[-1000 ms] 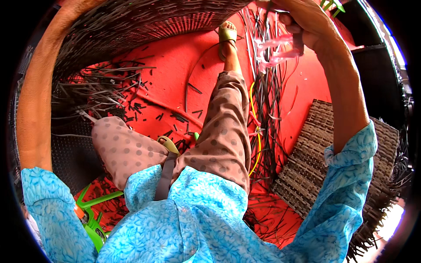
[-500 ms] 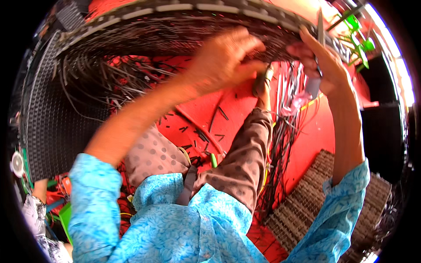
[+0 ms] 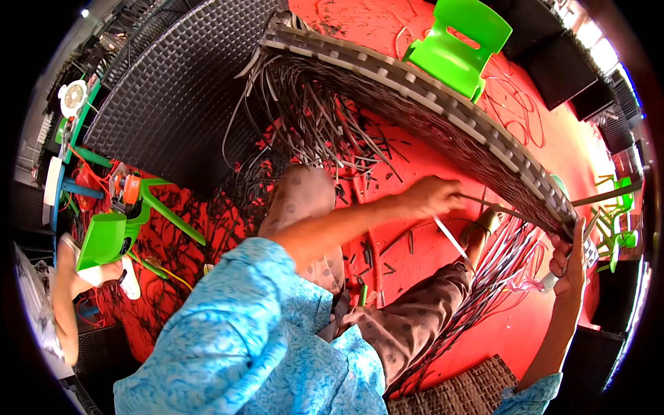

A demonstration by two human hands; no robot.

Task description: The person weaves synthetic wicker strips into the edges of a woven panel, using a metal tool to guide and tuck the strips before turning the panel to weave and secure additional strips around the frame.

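A large curved piece of dark woven wicker (image 3: pixel 477 128) arches across the far side, with loose strands (image 3: pixel 311 114) hanging from its left part. My left hand (image 3: pixel 436 196) is closed on a flat dark plastic strip (image 3: pixel 505 209), drawn taut toward the wicker's right end. A pale strip end (image 3: pixel 451 238) hangs below that hand. At the right end of the wicker, my right hand (image 3: pixel 568 268) is closed, fingers against the edge. A slim pointed tool (image 3: pixel 592 227) sticks up from it; its grip is largely hidden.
Dark strips (image 3: pixel 477 304) lie bundled beside my right leg, and offcuts litter the red floor (image 3: pixel 387 277). A green chair (image 3: pixel 460 48) stands beyond the wicker. At left, another person's hand (image 3: pixel 104 273) is near a green seat (image 3: pixel 102 241). A brown woven mat (image 3: pixel 456 387) lies at lower right.
My left hand, empty-looking and blurred before, has moved right and now pulls a strip. My view has swung, bringing the wicker's right end lower and the green chair into sight.
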